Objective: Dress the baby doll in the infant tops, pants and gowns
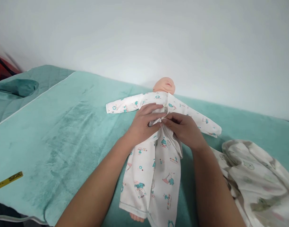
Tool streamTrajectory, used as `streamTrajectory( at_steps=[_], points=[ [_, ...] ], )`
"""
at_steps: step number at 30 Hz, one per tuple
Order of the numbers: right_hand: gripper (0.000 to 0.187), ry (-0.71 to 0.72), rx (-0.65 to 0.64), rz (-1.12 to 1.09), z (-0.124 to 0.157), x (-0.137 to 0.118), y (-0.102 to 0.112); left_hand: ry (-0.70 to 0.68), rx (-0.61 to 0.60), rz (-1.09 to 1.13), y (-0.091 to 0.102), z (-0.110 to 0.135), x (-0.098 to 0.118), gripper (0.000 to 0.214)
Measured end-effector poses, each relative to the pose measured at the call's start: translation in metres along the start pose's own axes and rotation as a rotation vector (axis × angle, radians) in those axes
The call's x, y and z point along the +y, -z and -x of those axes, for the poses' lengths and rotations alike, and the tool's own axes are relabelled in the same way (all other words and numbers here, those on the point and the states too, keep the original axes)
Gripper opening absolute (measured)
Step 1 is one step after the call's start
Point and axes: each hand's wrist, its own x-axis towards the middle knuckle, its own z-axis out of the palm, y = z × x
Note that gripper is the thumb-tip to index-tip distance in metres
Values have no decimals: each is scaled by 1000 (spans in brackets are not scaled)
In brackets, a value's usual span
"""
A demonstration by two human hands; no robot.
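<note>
A baby doll (pixel 165 84) lies on its back, head toward the wall, both sleeves spread out sideways. It wears a white printed baby shirt (pixel 156 97) and matching trousers (pixel 167 170); toes of one foot show below a trouser leg. Over the doll's belly, my left hand (pixel 146 121) rests on the shirt with its thumb and fingers pinching the front edge. From the other side, my right hand (pixel 182 126) pinches the same shirt front, its fingertips meeting those of the left. The small fastening between the fingertips is mostly hidden.
A teal plush cover (pixel 71 126) lies under the doll. At right is a crumpled white printed cloth (pixel 257 176). A yellow strip (pixel 8 181) with dark print lies at the left edge. Behind rises a white wall (pixel 144 41); a red item (pixel 4 69) shows far left.
</note>
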Motion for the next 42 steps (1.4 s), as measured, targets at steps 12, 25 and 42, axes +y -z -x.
streamTrajectory(
  at_steps=[12, 25, 42],
  points=[
    [28, -45, 157, -168, -3, 3, -8, 60, 34, 24, 1, -2, 3, 19],
    [25, -32, 190, -205, -3, 4, -8, 121, 82, 9, -2, 0, 4, 10],
    [22, -48, 256, -259, -5, 7, -8, 455, 522, 318, 2, -2, 4, 5]
  ],
)
